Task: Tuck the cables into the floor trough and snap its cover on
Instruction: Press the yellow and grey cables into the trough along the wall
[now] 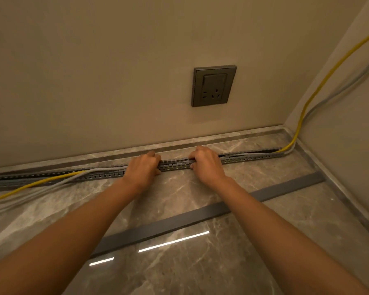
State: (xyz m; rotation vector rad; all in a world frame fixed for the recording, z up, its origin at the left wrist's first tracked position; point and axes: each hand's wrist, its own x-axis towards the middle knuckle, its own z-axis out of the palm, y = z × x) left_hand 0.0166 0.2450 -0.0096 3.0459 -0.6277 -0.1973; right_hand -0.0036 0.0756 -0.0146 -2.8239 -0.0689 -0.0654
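My left hand (144,167) and right hand (207,163) curl shut over the slotted grey plastic trough (175,165), frame centre, along the wall | yellow cable (41,182) and grey cables (58,183) spill out lower left | flat grey cover (271,193) lies loose on glossy marble floor (200,269).

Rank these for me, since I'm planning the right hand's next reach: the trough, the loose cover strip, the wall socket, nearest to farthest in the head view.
1. Trough: under the right hand, touching.
2. Cover strip: loose on the floor, nearer the person.
3. Wall socket: up on the wall, beyond the hand.
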